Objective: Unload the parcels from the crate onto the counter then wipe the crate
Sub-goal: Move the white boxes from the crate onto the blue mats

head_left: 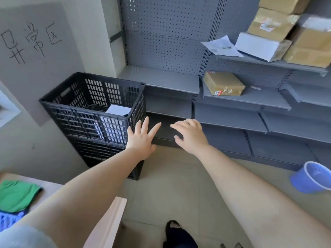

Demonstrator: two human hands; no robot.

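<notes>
Crate (93,111), black, stacked on a second one by the wall, holds one white parcel (118,110). We reach both arms forward: left hand (141,138) splayed, fingers straight, at the crate's near corner (contact unclear); right hand (190,135) relaxed, holding nothing. Grey shelving (241,99) carries cardboard boxes (223,83); green cloth (16,195) on counter (111,221).

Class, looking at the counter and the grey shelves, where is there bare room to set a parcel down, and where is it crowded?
Bare: the counter right of the green cloth; the grey shelf between the crate and the brown parcel. Crowded: the upper right shelf, stacked with boxes.
</notes>
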